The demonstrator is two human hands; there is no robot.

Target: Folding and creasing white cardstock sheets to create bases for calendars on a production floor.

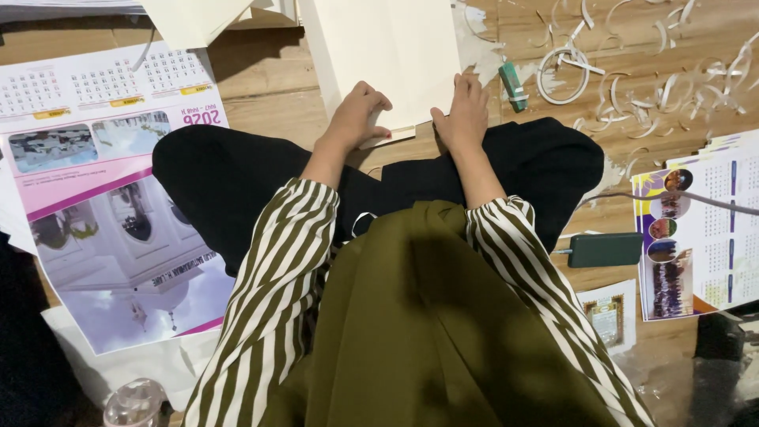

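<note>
Cream card sheet [387, 55], a large pale panel, lies on the wooden floor [269, 87] straight ahead of the seated person, its near edge just beyond the black-clad knees and its long axis running away from the body toward the top of the view, leaning slightly to the left as it goes. Both hands meet it at that near edge, so neither arm has far to reach; the left hand [357, 113] sits at the near left corner, fingers curled shut and pinching the edge, while the right hand [465, 111] rests on the near right part, palm down with fingers fairly flat and together, pressing rather than gripping. The two hands are near each other, with a narrow gap of card between them. Just right of the right hand lies a small green cutter [512, 85], pointing roughly the same way as the sheet, and beyond it curled white paper strips [632, 87] are scattered over the boards. A big calendar poster [103, 198] lies off to the left, smaller printed calendar cards [704, 237] to the right, and a dark phone [605, 249] beside the right sleeve
</note>
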